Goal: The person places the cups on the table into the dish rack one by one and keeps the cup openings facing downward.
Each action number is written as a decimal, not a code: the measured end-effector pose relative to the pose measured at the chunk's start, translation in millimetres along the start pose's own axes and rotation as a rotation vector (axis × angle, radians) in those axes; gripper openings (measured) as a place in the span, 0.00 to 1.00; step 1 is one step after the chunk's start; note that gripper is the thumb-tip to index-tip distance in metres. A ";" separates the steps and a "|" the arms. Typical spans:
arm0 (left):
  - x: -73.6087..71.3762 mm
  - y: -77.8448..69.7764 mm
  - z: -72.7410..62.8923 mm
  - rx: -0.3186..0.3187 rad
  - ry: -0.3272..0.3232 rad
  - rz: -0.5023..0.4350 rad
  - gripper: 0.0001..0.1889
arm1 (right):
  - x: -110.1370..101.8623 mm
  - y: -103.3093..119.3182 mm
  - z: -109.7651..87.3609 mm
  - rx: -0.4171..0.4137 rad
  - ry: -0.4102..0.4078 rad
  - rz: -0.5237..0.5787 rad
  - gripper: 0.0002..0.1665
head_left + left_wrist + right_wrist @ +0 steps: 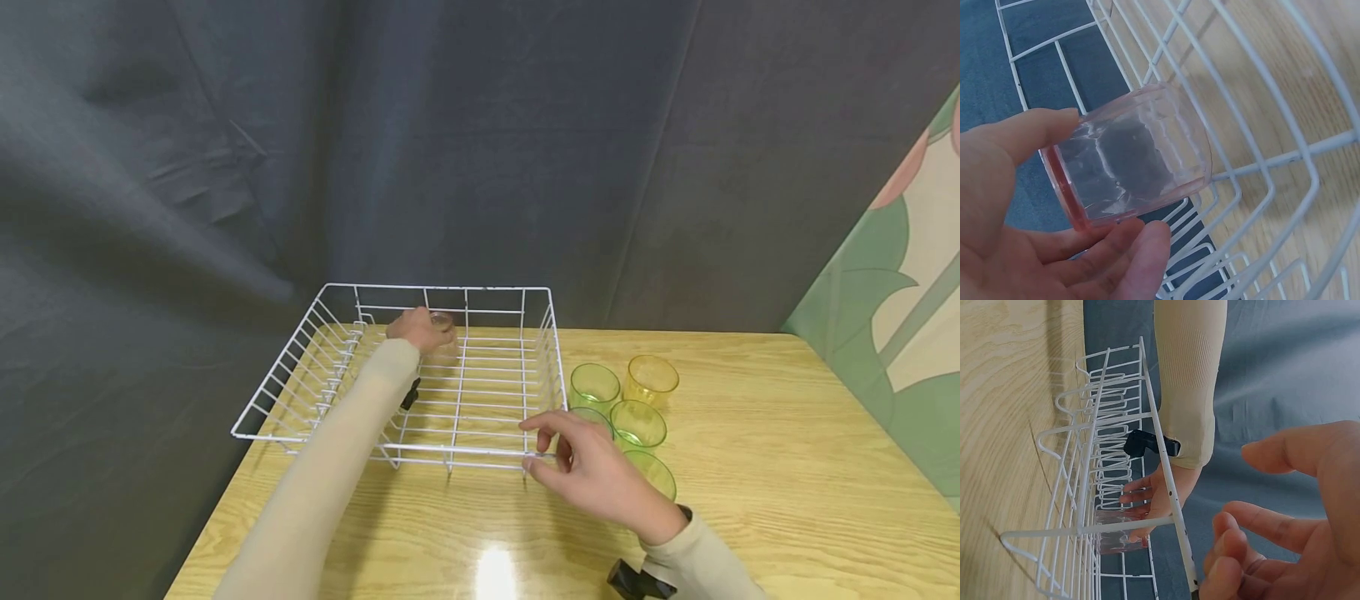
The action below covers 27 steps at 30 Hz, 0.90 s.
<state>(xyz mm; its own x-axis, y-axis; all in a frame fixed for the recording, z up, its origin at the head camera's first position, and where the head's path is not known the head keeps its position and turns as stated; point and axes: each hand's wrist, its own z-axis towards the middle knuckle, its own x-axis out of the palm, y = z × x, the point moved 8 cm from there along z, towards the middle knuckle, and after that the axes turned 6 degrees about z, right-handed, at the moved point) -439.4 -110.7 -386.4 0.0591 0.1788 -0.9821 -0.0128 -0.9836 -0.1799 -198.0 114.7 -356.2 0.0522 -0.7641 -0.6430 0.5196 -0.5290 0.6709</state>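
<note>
A see-through pink cup (1129, 156) is inside the white wire dish rack (427, 447), toward its back. My left hand (420, 329) holds this cup, thumb on one side and fingers on the other. In the left wrist view the cup's far end is right at the rack's wires. My right hand (592, 471) is over the rack's front right corner, fingers loosely bent and apart from the thumb, holding nothing. Just beyond it stand green cups (638, 423), partly hidden by the hand.
To the right of the rack, several green cups and a yellow cup (652, 379) stand close together on the wooden table (787, 433). A dark cloth (487, 167) hangs behind the table. A flower-patterned surface (885, 308) borders the right side.
</note>
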 end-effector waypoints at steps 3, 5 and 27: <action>-0.9 0.6 -0.9 0.004 0.011 -0.004 0.28 | -0.1 -0.4 0.9 0.002 0.003 0.012 0.22; -1.9 0.4 -2.0 0.003 0.020 -0.005 0.28 | -0.7 -0.2 1.6 -0.003 0.005 0.026 0.22; -71.7 -1.8 -57.0 0.183 0.145 -0.175 0.26 | -58.3 -27.5 7.1 0.100 -0.148 -0.045 0.19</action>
<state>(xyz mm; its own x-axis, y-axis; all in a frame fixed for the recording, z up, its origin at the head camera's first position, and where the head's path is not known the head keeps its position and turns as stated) -386.7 -123.1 -312.5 0.2182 0.3270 -0.9195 -0.1687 -0.9154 -0.3656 -221.4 171.1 -334.5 -0.0988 -0.7809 -0.6168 0.4312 -0.5923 0.6807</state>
